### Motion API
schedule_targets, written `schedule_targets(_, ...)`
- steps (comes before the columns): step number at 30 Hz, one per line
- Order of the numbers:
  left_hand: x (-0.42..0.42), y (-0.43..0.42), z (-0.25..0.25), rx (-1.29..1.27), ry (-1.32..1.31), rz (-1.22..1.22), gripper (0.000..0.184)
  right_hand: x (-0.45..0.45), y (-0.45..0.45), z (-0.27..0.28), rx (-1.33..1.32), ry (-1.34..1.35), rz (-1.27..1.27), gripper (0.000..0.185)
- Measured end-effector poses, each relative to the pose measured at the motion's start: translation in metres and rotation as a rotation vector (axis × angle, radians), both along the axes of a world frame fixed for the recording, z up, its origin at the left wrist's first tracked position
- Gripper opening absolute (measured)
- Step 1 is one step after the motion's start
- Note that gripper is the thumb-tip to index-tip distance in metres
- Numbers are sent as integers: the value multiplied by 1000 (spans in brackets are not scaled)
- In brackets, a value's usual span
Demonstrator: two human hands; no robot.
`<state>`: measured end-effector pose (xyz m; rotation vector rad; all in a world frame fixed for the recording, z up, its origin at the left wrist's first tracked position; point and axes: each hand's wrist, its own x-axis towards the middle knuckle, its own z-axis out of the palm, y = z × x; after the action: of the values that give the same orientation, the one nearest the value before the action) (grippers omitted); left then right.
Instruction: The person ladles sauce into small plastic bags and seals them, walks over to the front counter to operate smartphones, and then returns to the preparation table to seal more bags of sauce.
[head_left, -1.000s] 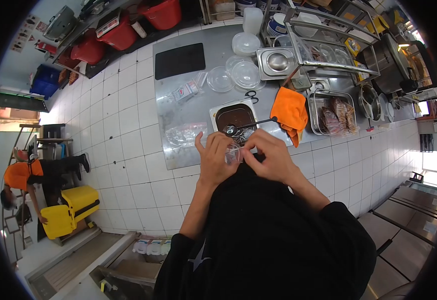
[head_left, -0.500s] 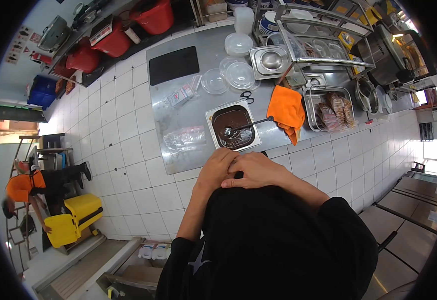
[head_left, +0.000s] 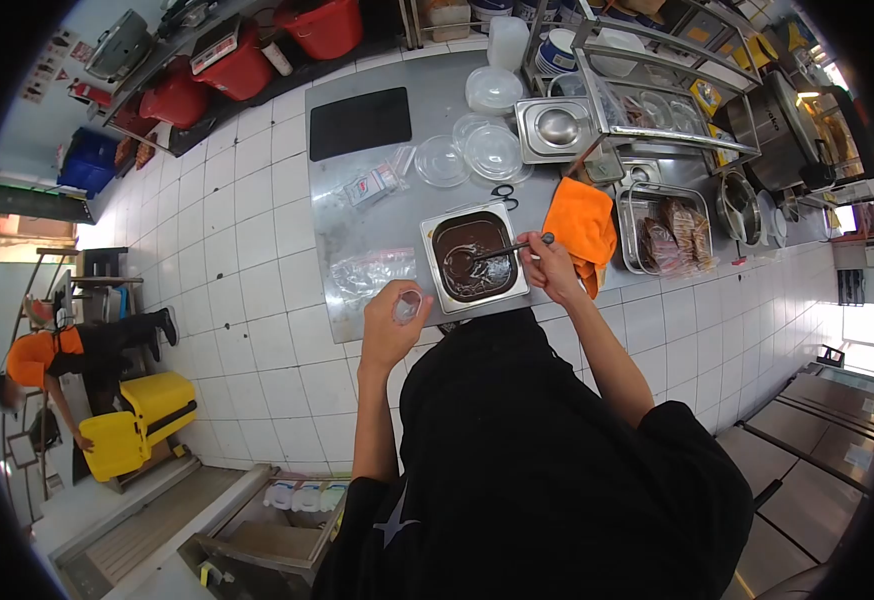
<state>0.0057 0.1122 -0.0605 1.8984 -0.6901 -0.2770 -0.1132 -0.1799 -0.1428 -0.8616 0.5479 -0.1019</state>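
Observation:
A square metal pan (head_left: 430, 262) of dark brown sauce (head_left: 460, 236) stands near the edge of the steel table. My right hand (head_left: 551, 268), at the pan's right side, is closed on the dark handle of a ladle (head_left: 513, 249). The ladle's bowl sits in the sauce. Left of the pan's near corner, my left hand (head_left: 388, 325) is wrapped round a small clear plastic cup (head_left: 407, 305). The cup's opening faces up and looks empty. An orange cloth (head_left: 579, 222) lies just beyond my right hand.
Clear plastic bags (head_left: 372, 275), scissors (head_left: 502, 197), round plastic lids (head_left: 441, 161) and a black board (head_left: 360, 124) lie on the table (head_left: 342, 322). At right is a metal tray (head_left: 628, 236) with packed food. A person in orange (head_left: 42, 356) handles a yellow bin (head_left: 117, 448) at far left.
My hands, together at the table's edge before, have moved apart. The right has taken hold of the ladle handle; the left now shows a clear cup.

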Motion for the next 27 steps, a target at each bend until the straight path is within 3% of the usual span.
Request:
schedule_targets(3, 5, -2, 1, -20, -34, -9, 18, 9, -6, -15, -318, -87, 71, 27)
schedule_targets(6, 8, -2, 1, -43, -33, 0, 19, 5, -19, -15, -332, -41, 114, 29)
schedule_targets(9, 10, -2, -3, -41, 33, 16, 21, 2, -20, -12, -103, 32, -1, 29)
schedule_targets(14, 16, -9, -8, -25, -24, 76, 23, -2, -16, 3, -7, -77, -201, 27)
schedule_targets(19, 26, -25, -15, -53, -221, 75, 22, -9, -11, 84, -33, -282, -303, 26)
schedule_targets(25, 21, -49, 6, -83, 80, 2, 20, -20, -1, 158, -101, -420, -356, 26)
schedule_targets(27, 22, -54, 11, -19, -11, -20, 21, -23, 1, 175, -111, -453, -347, 25)
